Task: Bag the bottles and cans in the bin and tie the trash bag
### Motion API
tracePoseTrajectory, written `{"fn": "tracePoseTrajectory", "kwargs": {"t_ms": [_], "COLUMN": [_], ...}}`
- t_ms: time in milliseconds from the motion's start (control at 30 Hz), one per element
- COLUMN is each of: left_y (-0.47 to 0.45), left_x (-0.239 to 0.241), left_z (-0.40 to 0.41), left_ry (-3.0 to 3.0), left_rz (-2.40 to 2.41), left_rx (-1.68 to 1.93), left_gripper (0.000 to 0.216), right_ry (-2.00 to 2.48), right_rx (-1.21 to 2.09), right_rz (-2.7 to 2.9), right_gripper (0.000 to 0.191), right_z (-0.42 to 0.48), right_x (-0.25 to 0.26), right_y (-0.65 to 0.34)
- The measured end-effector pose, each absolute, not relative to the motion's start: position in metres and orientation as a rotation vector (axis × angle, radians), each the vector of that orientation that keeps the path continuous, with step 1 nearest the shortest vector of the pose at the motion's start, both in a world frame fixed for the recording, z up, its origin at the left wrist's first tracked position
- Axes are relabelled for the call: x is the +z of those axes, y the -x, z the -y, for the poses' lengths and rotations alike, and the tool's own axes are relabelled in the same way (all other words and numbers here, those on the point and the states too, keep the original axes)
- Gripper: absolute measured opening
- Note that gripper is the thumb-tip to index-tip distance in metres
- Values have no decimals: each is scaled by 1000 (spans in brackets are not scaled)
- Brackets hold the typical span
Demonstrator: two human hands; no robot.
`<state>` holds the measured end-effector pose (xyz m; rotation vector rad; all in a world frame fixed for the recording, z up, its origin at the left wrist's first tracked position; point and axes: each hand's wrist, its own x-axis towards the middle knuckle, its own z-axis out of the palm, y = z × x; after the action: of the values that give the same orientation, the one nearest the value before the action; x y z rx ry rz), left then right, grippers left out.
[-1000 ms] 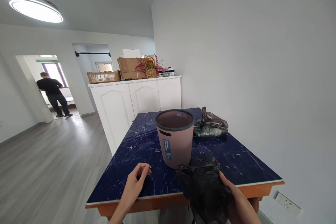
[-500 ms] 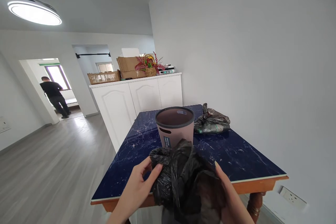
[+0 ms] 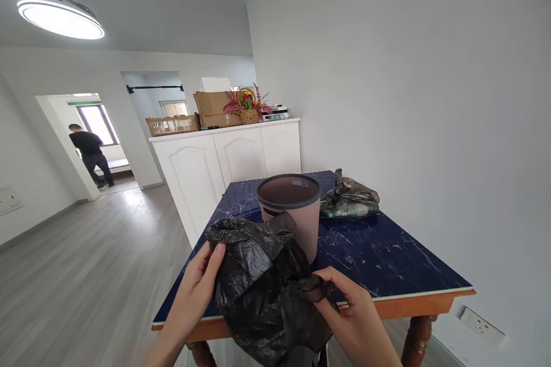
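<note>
A black plastic garbage bag (image 3: 258, 292) is spread between my hands, in front of the table's near edge. My left hand (image 3: 193, 287) grips its upper left rim, with the thumb on the near side. On the right, my right hand (image 3: 348, 309) pinches a gathered part of the bag between thumb and fingers. Just behind the bag stands a pinkish-brown trash can (image 3: 303, 229) with a dark rim, upright on the table; the bag covers its lower left front. The can's interior looks bare where it shows.
The table (image 3: 387, 264) has a blue marbled top. A knotted black bag of rubbish (image 3: 350, 198) lies at its back right, near the wall. Beyond stands a white cabinet (image 3: 193, 166) bearing cardboard boxes (image 3: 213, 106) and a flower basket (image 3: 248, 114). A person (image 3: 90, 152) stands in a far doorway.
My left hand has moved left and my right hand inward, now pinching the bag. The bag has shifted left and is spread wider, covering the can's label.
</note>
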<state>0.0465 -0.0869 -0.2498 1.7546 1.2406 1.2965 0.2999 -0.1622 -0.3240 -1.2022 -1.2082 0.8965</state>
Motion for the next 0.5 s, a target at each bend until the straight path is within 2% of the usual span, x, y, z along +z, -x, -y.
{"fn": "tracePoseTrajectory", "kwargs": {"t_ms": [133,367,500], "left_y": [-24,28,6], "left_x": [-242,-232,-224], "left_z": [70,13,46], "left_ry": [-1632,-1373,-1697], "left_rz": [-1325,-1481,-1753], "left_rx": [1367,1462,1839], "left_gripper": [61,72,59], "right_ry": [1163,951,890], "right_rx": [895,1112,1176], "right_rz": [1124,924,929], "right_gripper": [54,46,46], "right_z": [162,157,152], "right_x": [-313,-294,-281], "right_y": [-307,-314,-300]}}
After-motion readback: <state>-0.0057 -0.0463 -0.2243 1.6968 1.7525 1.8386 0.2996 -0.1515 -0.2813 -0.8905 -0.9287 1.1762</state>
